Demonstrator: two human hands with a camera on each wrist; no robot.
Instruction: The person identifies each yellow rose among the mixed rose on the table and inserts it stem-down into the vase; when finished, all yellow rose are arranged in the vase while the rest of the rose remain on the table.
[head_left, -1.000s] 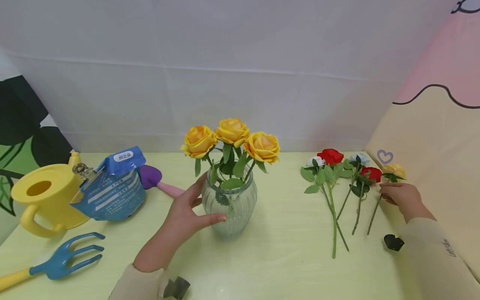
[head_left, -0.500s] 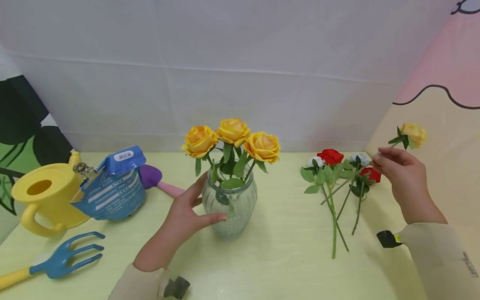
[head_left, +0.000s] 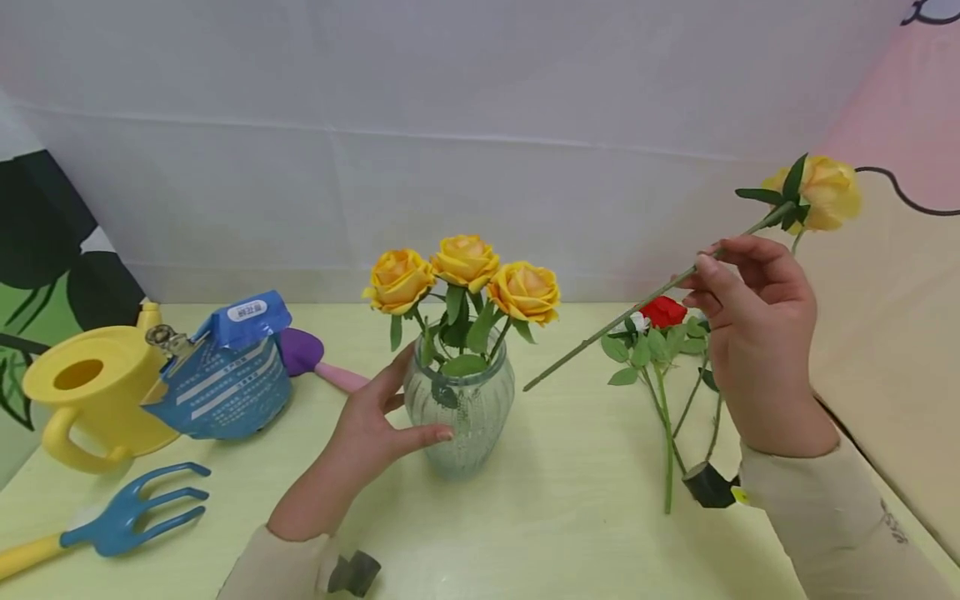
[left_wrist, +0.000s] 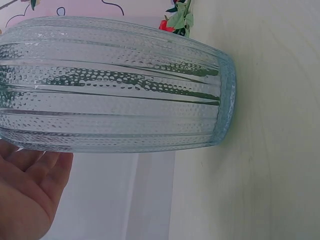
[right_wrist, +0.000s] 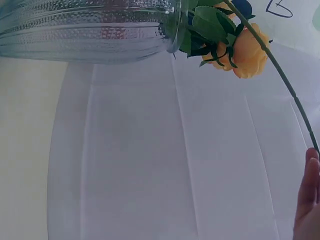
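A ribbed clear glass vase (head_left: 461,425) stands upright on the table, holding three yellow roses (head_left: 465,265). My left hand (head_left: 367,429) grips its left side, thumb across the front and fingers behind; the left wrist view shows the fingers (left_wrist: 42,167) along the glass (left_wrist: 115,85). Raised at the right, my right hand (head_left: 765,333) pinches the stem of a paler yellow rose (head_left: 825,193) between thumb and fingers. That rose is tilted, its bloom up to the right and its bare stem end (head_left: 534,383) just right of the vase, level with the rim.
Red and white roses (head_left: 663,312) lie on the table at the right, partly behind my right hand. On the left are a yellow watering can (head_left: 97,367), a clipped blue bag (head_left: 232,387), a purple trowel (head_left: 302,352) and a blue hand fork (head_left: 123,521). A white cloth backdrop (head_left: 450,200) rises behind.
My right hand has lifted the pale yellow rose off the table and carried it up and left, its stem swinging toward the vase. The left hand and vase have stayed put.
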